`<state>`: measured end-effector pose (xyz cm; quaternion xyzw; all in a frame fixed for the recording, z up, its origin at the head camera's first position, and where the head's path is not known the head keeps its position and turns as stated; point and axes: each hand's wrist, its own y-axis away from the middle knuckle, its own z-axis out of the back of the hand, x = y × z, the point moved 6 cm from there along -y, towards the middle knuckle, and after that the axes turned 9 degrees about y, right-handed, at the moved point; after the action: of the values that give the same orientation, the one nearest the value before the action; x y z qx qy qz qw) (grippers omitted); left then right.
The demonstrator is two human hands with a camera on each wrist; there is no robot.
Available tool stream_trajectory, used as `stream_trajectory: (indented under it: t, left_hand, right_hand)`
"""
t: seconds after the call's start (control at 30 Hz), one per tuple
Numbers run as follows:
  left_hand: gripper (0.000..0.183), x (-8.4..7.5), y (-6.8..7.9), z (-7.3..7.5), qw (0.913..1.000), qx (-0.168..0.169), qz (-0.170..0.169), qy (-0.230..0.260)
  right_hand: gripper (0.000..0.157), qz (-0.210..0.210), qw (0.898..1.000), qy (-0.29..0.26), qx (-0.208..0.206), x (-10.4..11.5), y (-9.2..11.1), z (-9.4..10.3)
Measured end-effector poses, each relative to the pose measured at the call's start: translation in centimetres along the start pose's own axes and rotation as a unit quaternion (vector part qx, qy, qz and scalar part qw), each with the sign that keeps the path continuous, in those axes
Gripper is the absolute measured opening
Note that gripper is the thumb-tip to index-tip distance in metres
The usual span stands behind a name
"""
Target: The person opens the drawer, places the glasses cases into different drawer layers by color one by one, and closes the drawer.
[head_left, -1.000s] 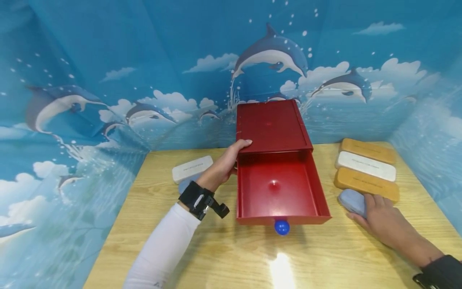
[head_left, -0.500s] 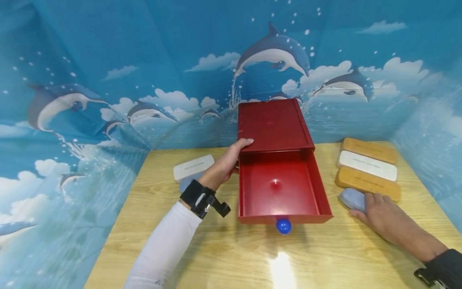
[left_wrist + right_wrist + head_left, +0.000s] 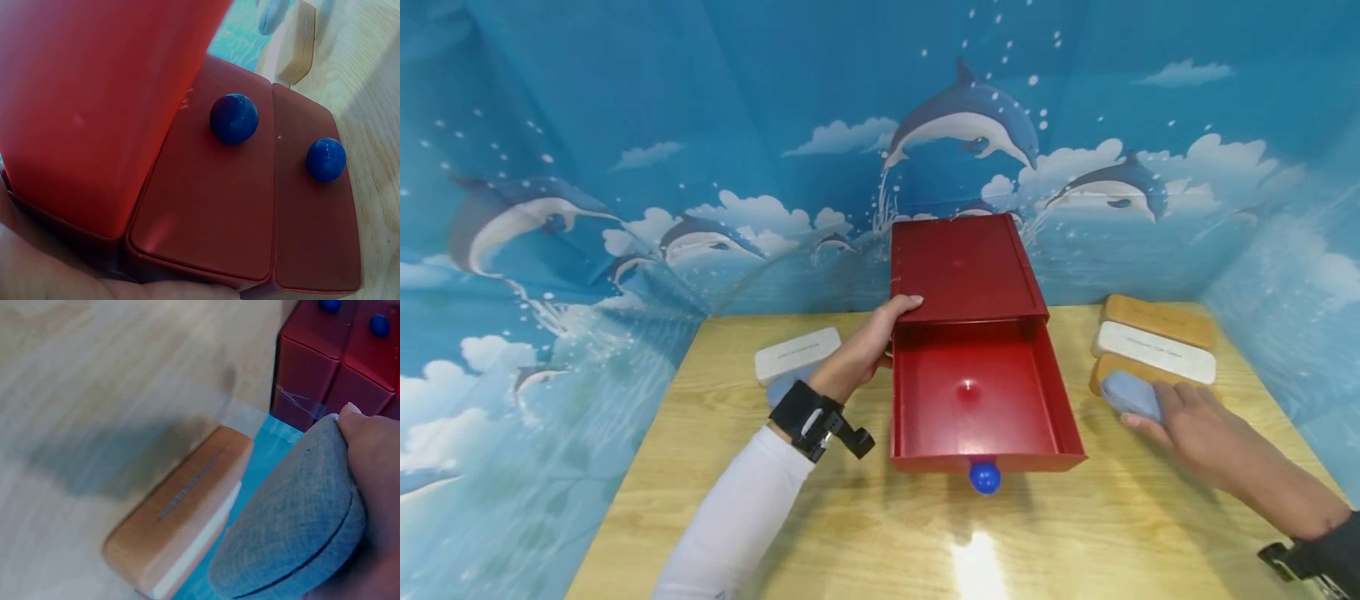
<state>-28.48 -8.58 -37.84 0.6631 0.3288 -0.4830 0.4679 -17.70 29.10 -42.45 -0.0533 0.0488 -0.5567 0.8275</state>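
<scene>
A grey-blue fabric glasses case (image 3: 1129, 395) is held by my right hand (image 3: 1198, 429), raised off the table and overlapping the nearest orange glasses case (image 3: 1105, 367). In the right wrist view the held glasses case (image 3: 294, 519) fills the lower right, thumb along its edge. My left hand (image 3: 868, 342) lies against the left side of a red drawer cabinet (image 3: 962, 267), its thumb on the top edge. The top drawer (image 3: 970, 417) is pulled out and bare inside, a blue knob on its front. Two lower drawers (image 3: 206, 187) are closed in the left wrist view.
Behind the held case lie a white glasses case (image 3: 1157, 350) and another orange case (image 3: 1161, 321). A white case (image 3: 797, 354) and a grey-blue one (image 3: 781, 388), partly hidden by my left arm, lie at left. A dolphin-print cloth (image 3: 700, 167) surrounds the wooden table (image 3: 850, 542).
My right hand has lifted the grey-blue glasses case off the table, so it now covers part of the near orange one. My left hand stays on the cabinet; the view tilts slightly.
</scene>
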Motion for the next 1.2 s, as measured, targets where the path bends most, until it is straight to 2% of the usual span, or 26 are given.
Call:
stream_trajectory:
  t: [0.2,0.33,0.47,0.73,0.83,1.0,1.2]
  left_hand:
    - [0.059,-0.1,0.0,-0.1,1.0,0.004,-0.005,0.005]
    - [0.06,0.0,0.0,0.1,1.0,0.004,-0.005,0.003]
    - [0.06,0.0,0.0,0.1,1.0,0.004,-0.004,0.004]
    - [0.059,0.1,0.0,-0.1,0.9999,0.011,0.006,0.004]
    - [0.057,0.1,0.0,-0.2,0.9999,0.014,0.008,-0.005]
    - [0.055,0.1,0.0,-0.1,0.9997,0.016,0.009,-0.014]
    - [0.059,0.0,0.1,-0.1,0.9998,0.018,0.006,-0.002]
  right_hand:
    - [0.061,0.028,0.998,0.026,-0.053,0.4,-0.7,2.1]
    - [0.058,0.038,0.996,0.04,-0.071,0.9,-1.2,3.3]
    - [0.055,0.043,0.993,0.059,-0.091,1.5,-1.7,5.4]
    - [0.057,0.11,0.974,0.057,-0.187,3.2,-3.0,10.2]
    - [0.058,0.106,0.977,0.052,-0.178,3.9,-3.6,11.4]
    - [0.063,0.097,0.985,0.049,-0.134,5.7,-4.8,13.3]
    - [0.057,0.135,0.981,0.057,-0.128,8.6,-6.2,15.3]
